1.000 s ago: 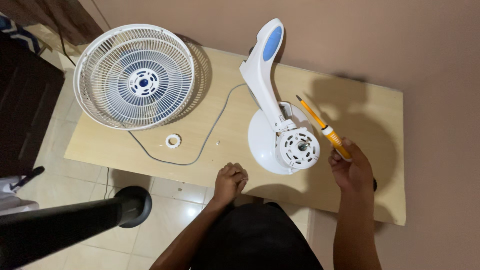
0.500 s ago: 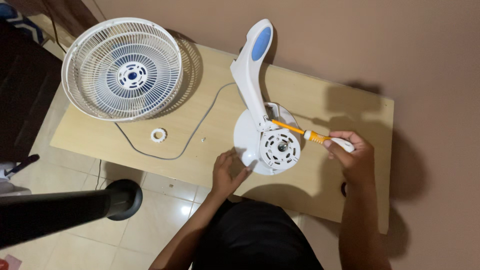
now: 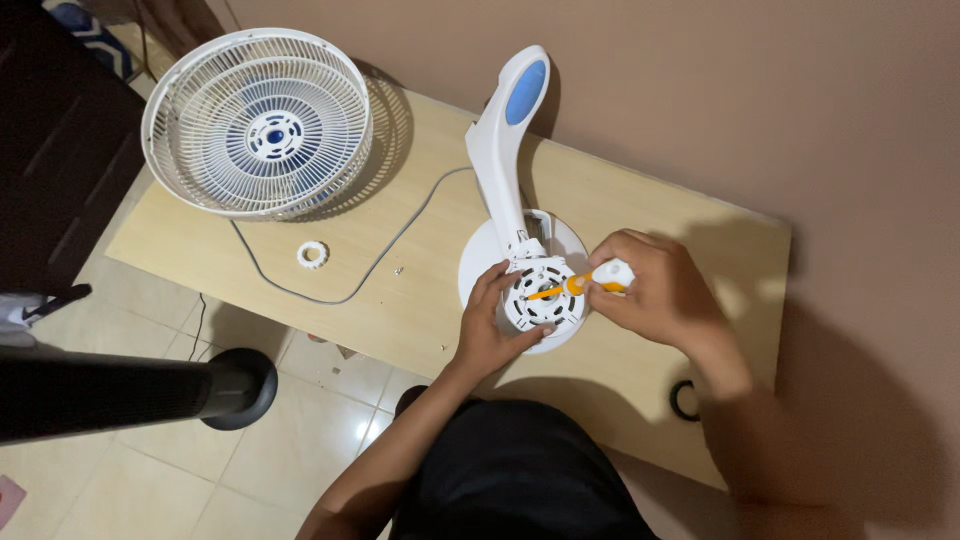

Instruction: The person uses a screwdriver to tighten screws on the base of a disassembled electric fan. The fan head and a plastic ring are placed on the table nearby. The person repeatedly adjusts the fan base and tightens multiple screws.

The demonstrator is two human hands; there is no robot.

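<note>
I couldn't see the screwdriver (image 3: 575,284) tip: it was lost among the slots of the round motor housing (image 3: 543,296), and most of the handle was buried in my right hand (image 3: 655,295), only the white cap and a bit of yellow-orange shaft showing. My right forearm ran off the frame at approx 5 o'clock, and my dark-clothed lap hid the near edge of the surface (image 3: 420,290). Whether the tip sat in a screw, I couldn't tell.

My right hand was closed round the screwdriver, at 3 o'clock of the housing, shaft pointing toward 9 o'clock into the housing's face. My left hand (image 3: 495,325) was curled against the housing's rim at approx 8 o'clock, fingers pressed on it, thumb along the side. The housing belonged to the white fan body (image 3: 505,150) w/ blue oval panel, lying on the surface, neck stretching toward 12 o'clock.

Well apart at 10 o'clock lay the white fan grille (image 3: 258,122). A grey cord (image 3: 350,290) looped between grille and body, and a small white ring nut (image 3: 313,254) sat just beside the cord. A black ring (image 3: 684,400) lay at 5 o'clock, part-hidden by my right wrist. A dark pole on a round base (image 3: 235,385) stood on the floor at 8 o'clock.
</note>
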